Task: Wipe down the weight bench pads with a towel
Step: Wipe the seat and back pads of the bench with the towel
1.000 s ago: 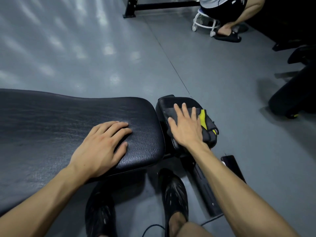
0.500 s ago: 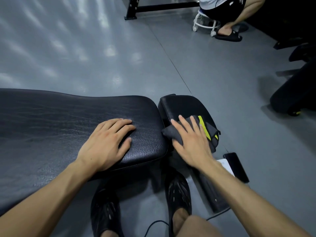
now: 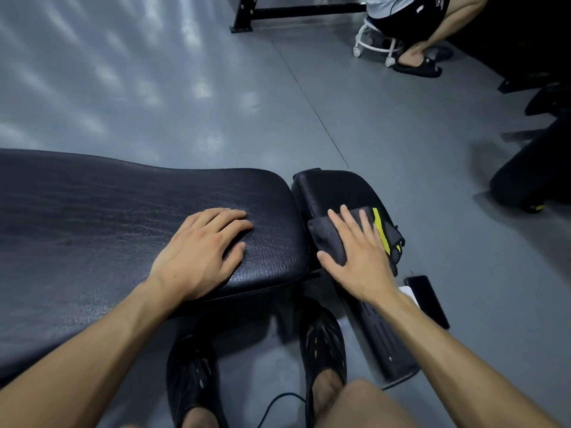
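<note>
The left hand (image 3: 200,254) lies flat, palm down, on the long black textured-vinyl bench pad (image 3: 123,230), near its right end, fingers (image 3: 228,219) close together and gripping nothing. Just right of that pad, across a narrow gap, sits the smaller black vinyl seat pad (image 3: 330,189), sloping down to the right. The right hand (image 3: 360,257) presses a dark grey towel with a yellow stripe (image 3: 332,239) onto the seat pad, fingers spread apart and flat on the cloth. Right of the seat pad, a black phone (image 3: 428,301) lies on the grey floor (image 3: 370,134). Below the long pad's right end are two black perforated shoes (image 3: 321,338).
</note>
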The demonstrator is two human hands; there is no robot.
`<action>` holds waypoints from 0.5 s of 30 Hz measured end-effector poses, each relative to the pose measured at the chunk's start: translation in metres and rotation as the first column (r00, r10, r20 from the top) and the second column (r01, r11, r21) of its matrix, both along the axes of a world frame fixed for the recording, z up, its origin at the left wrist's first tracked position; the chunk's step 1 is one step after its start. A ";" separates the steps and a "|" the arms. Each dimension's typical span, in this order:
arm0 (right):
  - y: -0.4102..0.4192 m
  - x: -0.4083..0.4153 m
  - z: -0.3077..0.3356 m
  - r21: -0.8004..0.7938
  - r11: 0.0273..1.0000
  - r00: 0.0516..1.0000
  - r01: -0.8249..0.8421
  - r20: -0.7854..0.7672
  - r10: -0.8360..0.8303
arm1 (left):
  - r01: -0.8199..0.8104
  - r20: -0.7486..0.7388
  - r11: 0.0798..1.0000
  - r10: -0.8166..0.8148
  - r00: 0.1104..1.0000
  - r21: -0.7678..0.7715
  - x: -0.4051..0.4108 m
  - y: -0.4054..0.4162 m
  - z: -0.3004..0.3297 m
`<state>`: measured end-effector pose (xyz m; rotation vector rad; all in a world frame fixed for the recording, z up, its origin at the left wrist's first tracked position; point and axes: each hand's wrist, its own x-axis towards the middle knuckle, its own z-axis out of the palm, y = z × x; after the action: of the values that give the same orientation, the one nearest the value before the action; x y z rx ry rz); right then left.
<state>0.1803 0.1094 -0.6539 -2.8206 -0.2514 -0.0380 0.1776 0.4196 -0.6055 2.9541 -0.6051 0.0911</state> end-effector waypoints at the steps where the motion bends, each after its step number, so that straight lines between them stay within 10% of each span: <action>1: -0.001 -0.011 -0.006 0.006 1.000 0.998 0.021 0.054 -0.021 | -0.002 0.001 1.000 0.002 1.000 0.003 -0.001 0.000 0.000; 10: -0.005 -0.018 -0.031 -0.054 0.998 0.966 -0.023 0.257 0.036 | 0.000 0.001 1.000 0.000 1.000 0.009 -0.001 -0.001 0.001; 13: -0.013 -0.017 -0.027 0.318 0.947 0.979 0.049 0.174 -0.109 | -0.003 -0.002 1.000 0.003 1.000 -0.002 -0.002 -0.001 0.002; 15: -0.003 -0.025 -0.025 0.626 0.746 0.934 0.228 0.076 -0.349 | -0.003 0.001 1.000 0.003 1.000 -0.005 -0.003 -0.001 0.003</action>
<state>0.1550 0.1066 -0.6789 -2.1710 0.1508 -0.3893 0.1749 0.4184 -0.6026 2.9500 -0.6002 0.0936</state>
